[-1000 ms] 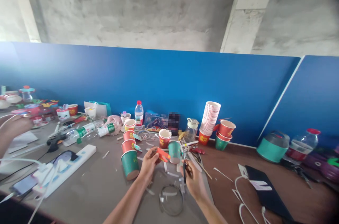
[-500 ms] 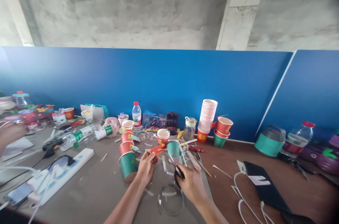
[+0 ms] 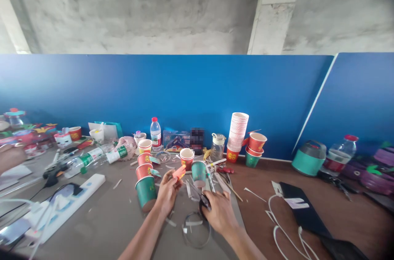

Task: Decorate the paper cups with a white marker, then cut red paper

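Observation:
My left hand [image 3: 166,192] is closed on a small red piece of paper cup [image 3: 179,172], pinched at its lower end and held just above the table. My right hand [image 3: 217,210] grips black scissors [image 3: 197,194], their blades pointing up-left toward the red piece. A green paper cup [image 3: 198,173] stands upside down just behind the blades. A row of cups lying on their sides, with a green cup [image 3: 145,192] in front, lies left of my left hand. A clear plastic ring [image 3: 196,233] lies on the table between my wrists.
A tall stack of cups [image 3: 238,133] and two nested cups [image 3: 255,147] stand by the blue partition. A power strip [image 3: 66,201], phones and bottles lie at left, where another person's hand [image 3: 9,157] shows. A black pouch [image 3: 300,210] with white cable lies at right.
My right hand has turned palm down and lowered toward the table, tipping the scissors from upright to slanting up-left. My left hand with the red piece shifted slightly left. The view drifted left.

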Available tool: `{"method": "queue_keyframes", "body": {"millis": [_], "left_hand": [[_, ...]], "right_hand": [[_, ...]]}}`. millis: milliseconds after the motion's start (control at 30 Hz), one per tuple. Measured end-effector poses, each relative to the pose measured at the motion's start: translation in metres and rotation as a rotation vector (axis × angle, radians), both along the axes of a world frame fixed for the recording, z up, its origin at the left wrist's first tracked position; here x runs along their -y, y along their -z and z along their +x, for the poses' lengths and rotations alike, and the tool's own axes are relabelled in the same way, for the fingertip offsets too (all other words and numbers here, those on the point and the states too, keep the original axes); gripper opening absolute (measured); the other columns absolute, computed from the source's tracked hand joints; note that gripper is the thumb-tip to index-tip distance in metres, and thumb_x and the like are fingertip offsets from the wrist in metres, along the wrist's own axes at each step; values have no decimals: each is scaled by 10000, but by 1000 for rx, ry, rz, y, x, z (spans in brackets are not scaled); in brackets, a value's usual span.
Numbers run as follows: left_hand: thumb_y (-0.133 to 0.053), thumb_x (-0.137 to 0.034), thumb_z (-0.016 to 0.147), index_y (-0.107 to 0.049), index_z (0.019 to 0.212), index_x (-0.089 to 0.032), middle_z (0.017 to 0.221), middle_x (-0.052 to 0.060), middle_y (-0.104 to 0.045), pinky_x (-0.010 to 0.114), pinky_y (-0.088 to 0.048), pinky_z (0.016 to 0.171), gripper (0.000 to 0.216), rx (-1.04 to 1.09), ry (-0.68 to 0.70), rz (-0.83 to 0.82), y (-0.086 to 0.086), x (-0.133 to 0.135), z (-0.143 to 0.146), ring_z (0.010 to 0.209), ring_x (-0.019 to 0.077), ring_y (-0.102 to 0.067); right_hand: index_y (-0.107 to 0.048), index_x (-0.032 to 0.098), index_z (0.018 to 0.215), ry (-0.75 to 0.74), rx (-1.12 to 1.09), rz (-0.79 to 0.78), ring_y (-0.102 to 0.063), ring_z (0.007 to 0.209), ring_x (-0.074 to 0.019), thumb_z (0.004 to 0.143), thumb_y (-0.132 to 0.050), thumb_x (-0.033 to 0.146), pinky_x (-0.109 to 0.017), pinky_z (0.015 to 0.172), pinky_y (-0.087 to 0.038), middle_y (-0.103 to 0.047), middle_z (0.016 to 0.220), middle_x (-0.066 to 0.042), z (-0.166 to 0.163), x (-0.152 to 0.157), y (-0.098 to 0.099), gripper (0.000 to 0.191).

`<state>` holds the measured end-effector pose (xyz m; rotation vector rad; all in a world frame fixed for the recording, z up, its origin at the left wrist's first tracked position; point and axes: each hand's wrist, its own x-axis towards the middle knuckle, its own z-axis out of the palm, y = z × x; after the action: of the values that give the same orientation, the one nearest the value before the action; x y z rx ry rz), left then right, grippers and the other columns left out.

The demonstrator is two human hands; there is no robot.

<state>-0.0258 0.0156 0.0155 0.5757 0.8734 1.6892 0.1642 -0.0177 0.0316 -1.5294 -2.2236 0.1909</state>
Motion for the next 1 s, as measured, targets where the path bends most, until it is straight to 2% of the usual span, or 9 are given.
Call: {"method": "queue_keyframes", "body": {"millis": [100, 200, 433, 567, 700, 833, 1000], "left_hand": [[-778, -219, 479, -560, 959, -232, 720, -41, -648, 247, -481, 619, 526, -24, -12, -6, 1, -1, 0, 549, 81, -588], [-780, -241, 475, -572, 892, -204, 688, -34, -637, 242, -467, 592, 467, -61, -31, -9, 6, -2, -1, 546, 89, -582], [-774, -264, 485, -536, 651, -177, 583, -59, -586, 204, -414, 541, 303, -155, -94, 16, 13, -4, 0, 523, 81, -541], [-791, -268, 473, -526, 622, -173, 563, -59, -577, 201, -406, 531, 319, -180, -88, 15, 11, -5, 0, 516, 79, -527], [-806, -303, 472, -531, 638, -172, 569, -50, -598, 205, -408, 535, 347, -194, -71, 14, 11, -5, -1, 519, 84, -538], [-802, -346, 470, -531, 665, -180, 568, -56, -604, 213, -421, 543, 372, -196, -61, 16, 13, -6, -2, 518, 90, -551], [-793, -348, 467, -533, 683, -183, 564, -56, -604, 216, -423, 534, 376, -192, -70, 11, 12, -6, -1, 508, 95, -556]], "right_hand": [[-652, 249, 1002, 3, 22, -12, -608, 905, -243, 732, -596, 257, -361, 854, -303, -714, 893, -47, 0, 0, 2, 276], [-647, 251, 1014, 5, 32, -10, -595, 931, -254, 727, -600, 287, -373, 866, -293, -709, 923, -49, 0, 0, 5, 293], [-593, 257, 1157, -47, 16, -15, -557, 1006, -272, 711, -606, 367, -392, 898, -269, -677, 1039, -63, 1, 1, 6, 460], [-595, 253, 1170, -128, 34, -31, -550, 998, -268, 724, -601, 343, -375, 881, -290, -675, 1027, -69, 2, 1, 3, 455], [-504, 222, 1270, -182, 37, -21, -551, 980, -259, 741, -579, 282, -351, 866, -321, -673, 1029, -75, 2, 0, 2, 538], [-576, 229, 1163, -191, 4, -5, -546, 989, -240, 768, -552, 220, -305, 857, -341, -675, 997, -60, 2, -2, 4, 396], [-590, 204, 1097, -209, 23, 3, -558, 948, -244, 760, -563, 196, -312, 843, -350, -683, 948, -67, 2, -4, 3, 338]]}}
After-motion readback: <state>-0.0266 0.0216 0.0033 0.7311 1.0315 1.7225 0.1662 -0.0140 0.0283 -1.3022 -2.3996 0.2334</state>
